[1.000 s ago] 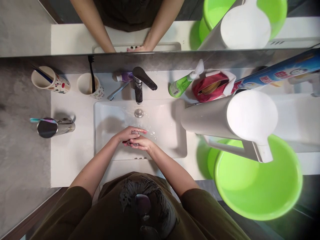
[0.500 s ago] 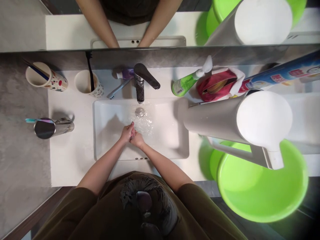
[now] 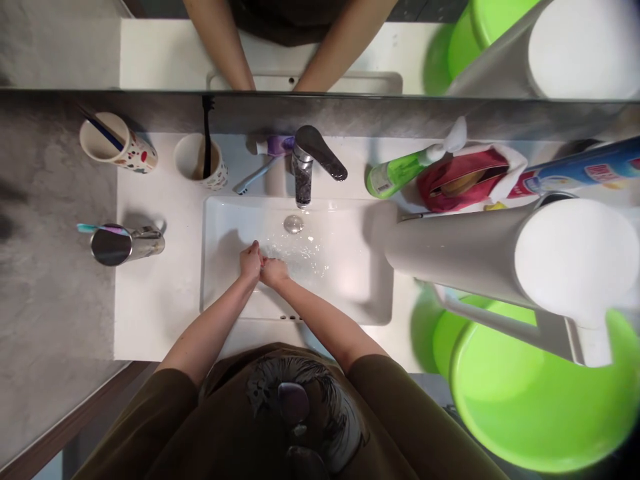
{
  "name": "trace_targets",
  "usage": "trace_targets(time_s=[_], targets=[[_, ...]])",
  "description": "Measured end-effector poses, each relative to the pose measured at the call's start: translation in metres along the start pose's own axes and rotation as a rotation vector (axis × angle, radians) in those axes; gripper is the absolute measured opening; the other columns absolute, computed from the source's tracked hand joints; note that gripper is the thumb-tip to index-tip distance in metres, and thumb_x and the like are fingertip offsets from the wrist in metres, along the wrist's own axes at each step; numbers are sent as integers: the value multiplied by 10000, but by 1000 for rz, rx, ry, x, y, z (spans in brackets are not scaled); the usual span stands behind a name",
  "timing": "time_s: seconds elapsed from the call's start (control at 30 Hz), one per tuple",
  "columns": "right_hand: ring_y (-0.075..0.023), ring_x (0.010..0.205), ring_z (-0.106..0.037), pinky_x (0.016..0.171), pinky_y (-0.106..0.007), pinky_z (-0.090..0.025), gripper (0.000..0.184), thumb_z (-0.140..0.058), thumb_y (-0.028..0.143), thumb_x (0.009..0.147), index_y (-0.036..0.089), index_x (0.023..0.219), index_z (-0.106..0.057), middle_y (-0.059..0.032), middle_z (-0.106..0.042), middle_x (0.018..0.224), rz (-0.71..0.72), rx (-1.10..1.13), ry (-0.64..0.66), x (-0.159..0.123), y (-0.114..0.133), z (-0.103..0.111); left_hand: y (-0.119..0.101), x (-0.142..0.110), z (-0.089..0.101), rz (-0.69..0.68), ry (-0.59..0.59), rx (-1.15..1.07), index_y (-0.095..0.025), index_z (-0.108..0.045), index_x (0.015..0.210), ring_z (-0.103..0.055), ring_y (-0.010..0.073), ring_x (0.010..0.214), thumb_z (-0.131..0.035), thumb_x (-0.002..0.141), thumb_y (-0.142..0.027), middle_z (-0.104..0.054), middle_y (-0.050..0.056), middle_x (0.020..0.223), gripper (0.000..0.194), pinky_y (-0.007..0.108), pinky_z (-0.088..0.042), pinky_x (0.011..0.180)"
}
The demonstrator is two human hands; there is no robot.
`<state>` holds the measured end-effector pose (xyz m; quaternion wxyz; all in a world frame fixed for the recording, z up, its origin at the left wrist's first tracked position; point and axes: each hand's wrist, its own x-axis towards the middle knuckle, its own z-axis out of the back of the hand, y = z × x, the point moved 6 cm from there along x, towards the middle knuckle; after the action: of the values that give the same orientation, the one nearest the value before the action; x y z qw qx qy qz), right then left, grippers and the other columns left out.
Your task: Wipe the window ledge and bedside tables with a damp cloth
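Observation:
Both of my hands are down in the white sink [image 3: 220,220], pressed against each other just left of the wet patch below the chrome tap [image 3: 306,163]. My left hand [image 3: 249,261] has its fingers curled against my right hand [image 3: 275,272], which is closed in a loose fist. Whether anything lies between the palms is hidden. Water glistens on the basin floor by the drain [image 3: 293,223], to the right of the hands.
Two patterned cups [image 3: 117,148] [image 3: 200,163] with brushes and a steel cup [image 3: 123,243] stand on the left counter. On the right are a green pump bottle [image 3: 400,172], a red pouch [image 3: 463,180], a white jug [image 3: 500,257] and a green basin [image 3: 530,407]. A mirror runs along the back.
My hands have turned from lying flat across each other to meeting knuckle to knuckle, and sit further into the basin. The view has shifted, so everything lies a little to the right.

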<state>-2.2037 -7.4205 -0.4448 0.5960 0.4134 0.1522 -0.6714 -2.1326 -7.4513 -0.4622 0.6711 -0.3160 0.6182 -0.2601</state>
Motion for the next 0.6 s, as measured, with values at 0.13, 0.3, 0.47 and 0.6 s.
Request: trace_targets(time_s=[0.13, 0.3, 0.47, 0.6], targets=[[-273, 1037, -695, 861, -348, -527, 336, -484, 267, 891, 193, 1181, -635, -132, -727, 1112, 51, 3, 8, 4, 3, -9, 11, 6, 11, 11, -54, 92, -228, -305, 471, -320, 94, 355, -496, 885, -512, -266, -62, 357, 538, 246, -261, 422], [-290, 1024, -696, 857, -361, -526, 363, -514, 218, 864, 153, 1203, -626, -156, -727, 1100, 77, 16, 36, 2, 3, -21, 16, 3, 15, -26, -71, 223, -217, -338, 443, -341, 100, 377, -516, 865, -536, -325, -44, 360, 558, 248, -249, 425], [-235, 1016, -687, 872, -287, -523, 474, -731, 322, 749, 204, 1198, -640, -78, -727, 1109, 151, 79, 37, -5, -18, -6, 1, -19, 13, -142, 32, 320, -200, -424, 442, -433, 107, 418, -506, 871, -517, -442, -21, 395, 540, 240, -353, 496], [-222, 1182, -598, 992, -305, -483, 602, -675, 297, 822, 149, 1378, -499, -132, -610, 1317, -74, 104, -171, -3, -91, 35, -18, -26, 20, -295, 166, 455, -198, -538, 553, -504, 110, 466, -499, 888, -425, -529, -20, 469, 407, 223, -402, 569]])
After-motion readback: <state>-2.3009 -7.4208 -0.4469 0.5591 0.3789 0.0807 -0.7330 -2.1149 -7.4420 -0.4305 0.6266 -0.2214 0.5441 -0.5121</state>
